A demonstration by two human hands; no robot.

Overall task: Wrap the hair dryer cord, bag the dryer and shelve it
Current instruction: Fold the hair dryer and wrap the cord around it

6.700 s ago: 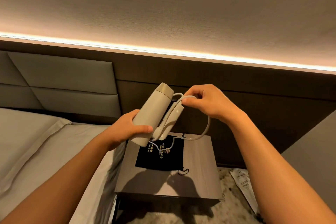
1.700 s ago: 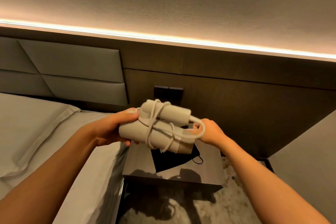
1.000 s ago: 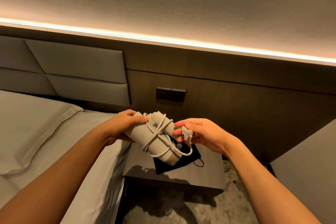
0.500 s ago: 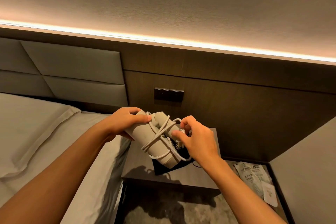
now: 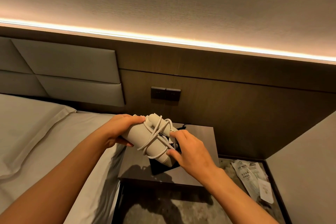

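Note:
A folded beige hair dryer [image 5: 138, 137] hangs in the air above the nightstand, its white cord [image 5: 154, 132] crossed several times around body and handle. My left hand [image 5: 120, 129] grips the dryer's left end. My right hand [image 5: 189, 149] rests on its right end, fingers pressing the cord's end against the dryer; the plug is hidden under that hand. A black drawstring bag [image 5: 160, 166] lies flat on the dark wooden nightstand [image 5: 198, 151], mostly covered by the dryer and my right hand.
A bed with white sheets and a pillow [image 5: 36, 132] fills the left. A switch panel [image 5: 165, 93] sits on the dark wall behind. Paper packets [image 5: 252, 176] lie on the patterned floor at the right. A grey surface [image 5: 305, 169] rises at the far right.
My right hand brought the plug end in from the side and now presses it against the wrapped dryer. The dryer has dropped slightly toward the nightstand. The left hand's grip is unchanged.

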